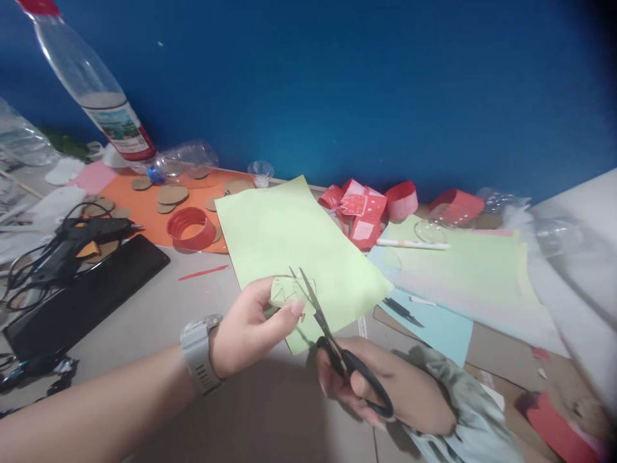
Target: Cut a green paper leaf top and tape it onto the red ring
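A busy worktop (178, 305) here: red ring (193, 242) over on the orange sheet (149, 226) at left, white pen (414, 244) to the right, big pale-green sheet (279, 231) right under the blades! Left hand (250, 331), grip pinched tight on a small drawn-on paper strip (283, 291); right hand (369, 360), grip curled through the scissors (328, 331), blades slightly parted across the strip, tips aimed forward and left, while the strip's long axis runs roughly side to side

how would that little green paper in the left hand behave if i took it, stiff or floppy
The small paper probably bends easily, since it looks thin. It is likely very light, being far smaller than the green sheet behind it. It may flutter if the left hand releases it.
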